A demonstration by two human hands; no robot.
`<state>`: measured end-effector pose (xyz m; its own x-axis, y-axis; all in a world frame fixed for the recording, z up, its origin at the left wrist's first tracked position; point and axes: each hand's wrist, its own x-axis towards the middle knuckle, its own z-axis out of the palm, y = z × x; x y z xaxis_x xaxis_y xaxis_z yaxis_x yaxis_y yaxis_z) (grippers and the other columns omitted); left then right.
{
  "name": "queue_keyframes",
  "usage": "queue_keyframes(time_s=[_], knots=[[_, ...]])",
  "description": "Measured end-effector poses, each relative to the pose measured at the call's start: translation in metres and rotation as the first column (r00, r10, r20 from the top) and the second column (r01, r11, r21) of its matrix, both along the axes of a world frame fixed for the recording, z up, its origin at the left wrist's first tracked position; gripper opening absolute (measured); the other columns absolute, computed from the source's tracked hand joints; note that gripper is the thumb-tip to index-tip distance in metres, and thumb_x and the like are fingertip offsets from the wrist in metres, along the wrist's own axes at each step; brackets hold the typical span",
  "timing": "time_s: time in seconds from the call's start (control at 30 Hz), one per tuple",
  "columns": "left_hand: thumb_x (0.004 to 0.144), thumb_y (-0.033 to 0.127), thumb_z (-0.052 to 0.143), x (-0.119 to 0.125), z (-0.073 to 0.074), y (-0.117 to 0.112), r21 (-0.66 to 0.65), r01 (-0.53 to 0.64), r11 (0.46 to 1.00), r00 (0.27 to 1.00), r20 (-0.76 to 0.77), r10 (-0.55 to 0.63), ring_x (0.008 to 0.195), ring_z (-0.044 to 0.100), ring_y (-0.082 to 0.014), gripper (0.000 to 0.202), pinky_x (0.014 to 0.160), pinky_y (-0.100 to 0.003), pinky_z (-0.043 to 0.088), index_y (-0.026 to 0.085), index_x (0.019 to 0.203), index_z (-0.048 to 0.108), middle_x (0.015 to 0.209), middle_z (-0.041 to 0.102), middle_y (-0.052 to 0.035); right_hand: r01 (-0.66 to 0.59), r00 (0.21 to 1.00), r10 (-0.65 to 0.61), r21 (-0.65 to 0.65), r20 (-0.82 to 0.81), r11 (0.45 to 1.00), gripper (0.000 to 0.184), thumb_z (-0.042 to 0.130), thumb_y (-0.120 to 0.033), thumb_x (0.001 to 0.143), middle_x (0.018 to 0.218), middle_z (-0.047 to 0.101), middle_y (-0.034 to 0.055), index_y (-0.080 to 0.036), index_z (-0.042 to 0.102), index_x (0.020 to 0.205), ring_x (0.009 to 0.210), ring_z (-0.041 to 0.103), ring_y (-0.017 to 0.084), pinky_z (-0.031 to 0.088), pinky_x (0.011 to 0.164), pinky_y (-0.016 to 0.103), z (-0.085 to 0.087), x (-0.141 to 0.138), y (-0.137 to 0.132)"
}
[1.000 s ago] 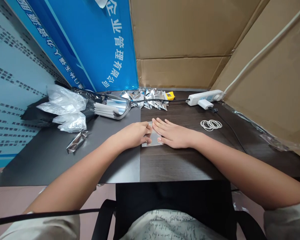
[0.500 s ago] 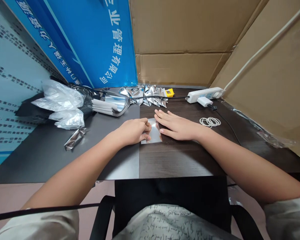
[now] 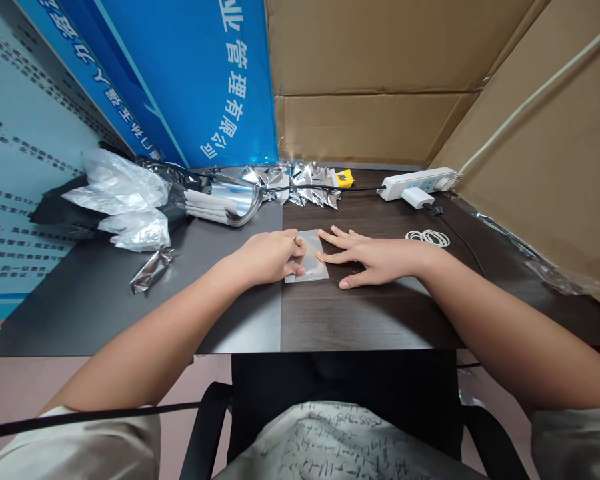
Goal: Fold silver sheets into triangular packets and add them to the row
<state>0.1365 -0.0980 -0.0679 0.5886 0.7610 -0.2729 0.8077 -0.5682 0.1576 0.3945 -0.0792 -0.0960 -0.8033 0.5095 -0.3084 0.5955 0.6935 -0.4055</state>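
Note:
A small silvery, shiny sheet [image 3: 314, 257] lies flat on the dark wooden part of the table, in front of me. My left hand [image 3: 273, 257] is closed at its left side, with curled fingers and thumb pinching or pressing that edge. Whether the sheet is a single layer or folded, I cannot tell. From the right, my right hand [image 3: 367, 257] reaches over with its fingers spread and stretched out. The tips of its index and middle fingers touch the sheet's right edge, while the thumb rests on the wood beside it.
Behind the hands are crumpled silver foil pieces [image 3: 313, 183], a yellow tape measure [image 3: 345, 178] and a curved stack of silvery sheets [image 3: 223, 203]. White rubber bands [image 3: 427, 238] and a power strip [image 3: 415, 183] lie right. Clear plastic bags [image 3: 130, 200] and a foil roll [image 3: 151, 270] sit left.
My right hand has spread its fingers and turned, its thumb moving away from the sheet toward me. My left hand keeps its hold at the left edge. The view has shifted slightly.

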Motion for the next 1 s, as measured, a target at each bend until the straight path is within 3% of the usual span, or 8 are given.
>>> queue_keyframes(time_s=[0.1,0.27,0.37,0.47,0.6,0.8,1.0], knots=[[0.095,0.033,0.068,0.0,0.0,0.0,-0.002,-0.002,1.0,1.0,0.01,0.002,0.111,0.064,-0.0211,0.01,0.084,-0.029,0.044,0.024,0.097,0.073,0.117,0.061,-0.0013,0.007,1.0,-0.007,-0.042,-0.006,0.999,0.068,0.069,-0.055,0.091,0.171,-0.006,0.0024,-0.038,0.047,0.153,0.157,-0.011,0.044,0.011,0.127,0.071,0.007,0.002,-0.001],[0.095,0.036,0.068,0.0,-0.001,0.001,0.014,0.001,1.0,1.0,-0.006,-0.001,0.112,0.064,-0.0217,0.013,0.082,-0.03,0.044,0.023,0.094,0.071,0.12,0.061,-0.0015,0.034,0.999,-0.038,-0.094,-0.038,0.995,0.054,0.076,-0.053,0.086,0.172,-0.001,-0.0034,-0.039,0.066,0.137,0.155,-0.018,0.047,0.028,0.123,0.071,0.011,0.006,-0.002],[0.095,0.035,0.067,0.0,-0.001,0.001,0.019,0.005,1.0,1.0,-0.01,-0.004,0.112,0.065,-0.0217,0.013,0.082,-0.029,0.044,0.023,0.095,0.071,0.121,0.061,-0.0018,0.01,1.0,-0.012,-0.12,-0.014,0.993,0.046,0.074,-0.054,0.087,0.172,-0.001,-0.0084,-0.04,0.071,0.13,0.154,-0.022,0.046,0.022,0.124,0.072,0.012,0.007,-0.001],[0.095,0.035,0.067,0.0,-0.002,0.001,0.021,0.007,1.0,1.0,-0.01,-0.007,0.11,0.065,-0.0215,0.013,0.083,-0.029,0.044,0.024,0.096,0.073,0.122,0.062,-0.0016,-0.042,0.997,0.036,-0.104,-0.063,0.994,0.032,0.066,-0.056,0.093,0.171,0.011,-0.012,-0.042,0.077,0.119,0.159,-0.016,0.042,0.012,0.127,0.07,0.009,0.005,0.005],[0.095,0.037,0.066,-0.001,-0.002,0.003,0.036,0.031,0.999,0.999,-0.022,-0.03,0.103,0.067,-0.0216,0.015,0.083,-0.03,0.044,0.025,0.097,0.074,0.12,0.063,-0.0012,0.052,0.974,-0.039,0.054,-0.225,0.997,0.035,0.061,-0.059,0.095,0.169,0.026,-0.0051,-0.041,0.075,0.122,0.162,0.002,0.036,0.01,0.131,0.063,-0.004,0.0,0.017],[0.096,0.037,0.066,-0.001,0.0,0.002,0.026,0.033,0.999,0.999,-0.025,-0.032,0.106,0.067,-0.022,0.014,0.083,-0.029,0.043,0.025,0.098,0.073,0.122,0.063,-0.0012,0.199,0.963,-0.18,0.079,-0.199,0.977,0.039,0.056,-0.067,0.094,0.172,0.014,-0.0083,-0.045,0.074,0.121,0.162,-0.004,0.036,0.003,0.13,0.064,-0.021,0.0,0.031],[0.097,0.036,0.066,0.0,0.003,0.001,0.033,0.07,0.997,0.997,-0.022,-0.069,0.105,0.066,-0.0209,0.015,0.081,-0.028,0.043,0.023,0.098,0.072,0.117,0.064,-0.0021,0.319,0.921,-0.287,0.089,-0.262,0.943,0.046,0.052,-0.07,0.095,0.17,0.022,-0.004,-0.04,0.076,0.121,0.162,-0.002,0.035,0.008,0.132,0.062,-0.028,-0.002,0.039]])
